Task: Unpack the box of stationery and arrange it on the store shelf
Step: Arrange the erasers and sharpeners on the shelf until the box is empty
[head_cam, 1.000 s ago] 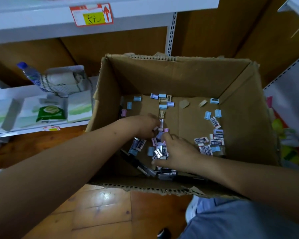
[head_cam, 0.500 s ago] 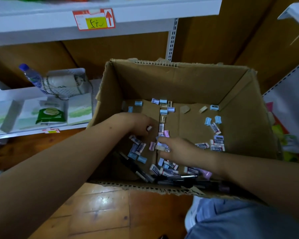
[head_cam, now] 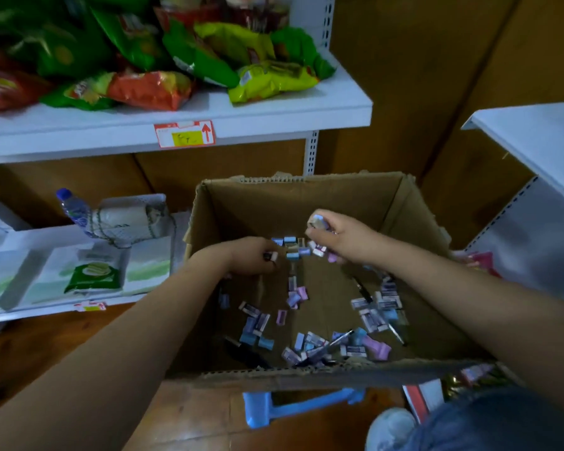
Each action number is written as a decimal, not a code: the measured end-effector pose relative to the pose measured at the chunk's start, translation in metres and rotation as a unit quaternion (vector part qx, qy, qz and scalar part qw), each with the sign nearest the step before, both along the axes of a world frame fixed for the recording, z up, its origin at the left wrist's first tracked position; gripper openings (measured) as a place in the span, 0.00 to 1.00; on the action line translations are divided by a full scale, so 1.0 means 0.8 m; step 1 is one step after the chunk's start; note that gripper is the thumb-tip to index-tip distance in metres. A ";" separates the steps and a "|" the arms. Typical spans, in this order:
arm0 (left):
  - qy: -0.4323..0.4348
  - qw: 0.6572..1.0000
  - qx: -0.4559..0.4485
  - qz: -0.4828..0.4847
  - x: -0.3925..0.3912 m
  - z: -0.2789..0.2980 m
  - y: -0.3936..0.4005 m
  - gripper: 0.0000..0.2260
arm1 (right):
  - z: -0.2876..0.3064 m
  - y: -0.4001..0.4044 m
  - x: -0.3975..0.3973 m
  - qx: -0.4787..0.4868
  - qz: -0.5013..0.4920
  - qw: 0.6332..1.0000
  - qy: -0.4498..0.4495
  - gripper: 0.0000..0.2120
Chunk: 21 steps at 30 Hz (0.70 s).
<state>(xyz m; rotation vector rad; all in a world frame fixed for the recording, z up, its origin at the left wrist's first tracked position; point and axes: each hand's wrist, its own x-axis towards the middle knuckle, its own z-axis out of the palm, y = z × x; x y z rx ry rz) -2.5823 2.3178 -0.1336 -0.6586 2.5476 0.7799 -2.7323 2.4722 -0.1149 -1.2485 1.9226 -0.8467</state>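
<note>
Down on the bottom of the cardboard box (head_cam: 306, 203) lie loose sleeved erasers (head_cam: 375, 315), light, small and firm, best pinched by their sides. Above them my left hand (head_cam: 253, 255) pinches one eraser and my right hand (head_cam: 342, 237) grips several. Farther off, the shelf's red price tag (head_cam: 184, 134) is illegible.

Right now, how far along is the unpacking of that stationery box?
Early to midway. Nothing from the box shows on a shelf in view. In hand: the right hand grips a fistful of small erasers raised above the cardboard box, and the left hand pinches another eraser. Left: dozens of loose erasers and a few pens lie scattered on the box floor.
</note>
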 end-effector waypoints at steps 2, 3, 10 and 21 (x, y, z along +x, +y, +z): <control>0.045 0.999 0.014 0.007 0.001 0.023 0.011 0.05 | 0.032 0.023 0.002 -0.042 -0.026 0.997 -0.065 0.07; 0.071 0.997 0.022 0.006 0.001 0.038 0.017 0.07 | 0.049 0.039 0.003 -0.063 -0.044 0.993 -0.089 0.06; 0.296 0.950 0.024 -0.097 -0.060 0.164 0.153 0.07 | 0.159 0.234 0.005 -0.229 -0.152 0.955 -0.110 0.06; 0.410 0.791 0.209 -0.403 -0.148 0.204 0.655 0.06 | 0.184 0.718 0.081 -0.115 -0.482 0.823 0.279 0.06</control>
